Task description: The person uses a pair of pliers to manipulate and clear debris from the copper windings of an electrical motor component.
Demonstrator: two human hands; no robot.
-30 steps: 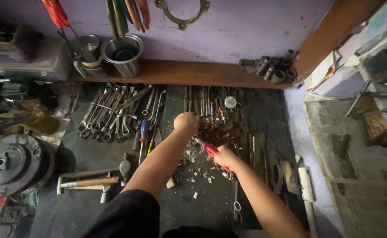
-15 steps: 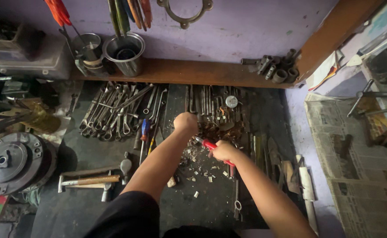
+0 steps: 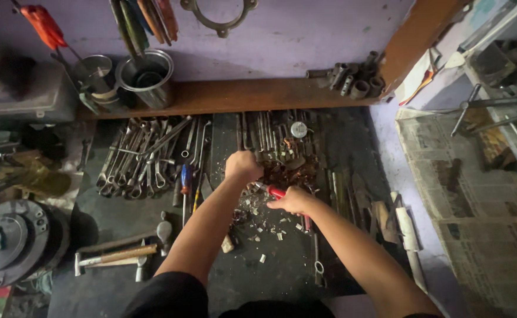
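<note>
Two hands at counter [image 3: 123, 294] centre. Left hand [image 3: 242, 166], fisted, holds something I cannot make out at 12 o'clock. Right hand [image 3: 293, 200] grips red-handled tool [image 3: 275, 191], now drawn nearer the fist than before. Pale scraps [image 3: 258, 221] at 6 o'clock; spanners [image 3: 143, 162] at 9 o'clock.

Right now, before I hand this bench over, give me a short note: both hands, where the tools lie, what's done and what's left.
Left hand: closed in a fist, pressed down on a dark rusty piece at mid-bench; what it grips is hidden.
Right hand: closed on the red-handled pliers, nose pointing toward the left fist.
Around them: pale chips scattered on the dark bench in front of the hands; row of spanners to the left; hammers near left; steel cups on the wooden shelf.
Done: chips already lie there.
Left: both hands are engaged on the piece; how far along it is cannot be seen.
</note>
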